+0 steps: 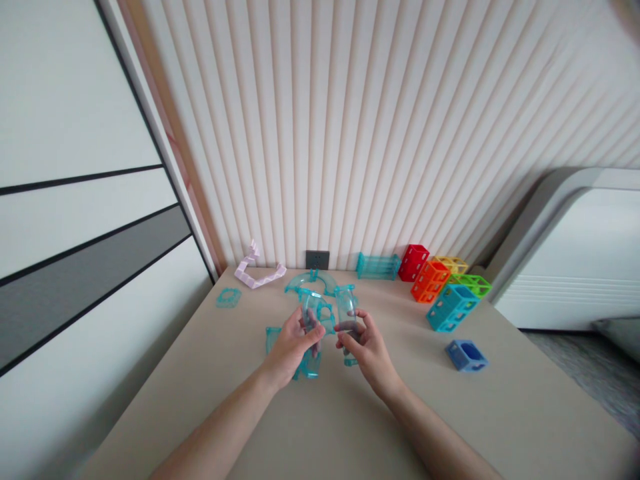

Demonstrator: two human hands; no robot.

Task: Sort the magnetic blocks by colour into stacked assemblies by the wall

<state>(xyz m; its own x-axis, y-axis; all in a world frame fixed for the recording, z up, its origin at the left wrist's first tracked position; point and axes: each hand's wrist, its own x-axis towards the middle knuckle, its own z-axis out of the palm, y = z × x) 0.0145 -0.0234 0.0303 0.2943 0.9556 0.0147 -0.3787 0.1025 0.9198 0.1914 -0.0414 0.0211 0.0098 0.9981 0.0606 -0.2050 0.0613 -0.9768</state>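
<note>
My left hand (295,343) is closed around a clear teal plastic track piece (313,302), thumb across its front. In my right hand (364,340) is a similar clear teal tube piece (345,303), pinched between thumb and fingers. Both are held upright side by side with a small gap between them. Behind them lies a curved teal track piece (295,283) on the table. More teal parts, among them a flat piece (271,337), lie beneath and beside my left hand, partly hidden by it.
On the table (400,413), a pale lilac zigzag strip (257,281) and a small teal square (229,298) lie left. Teal tubes (379,267) rest by the wall. Right are red (413,263), orange (430,281), yellow, green and teal block frames (453,308), plus a blue block (467,355).
</note>
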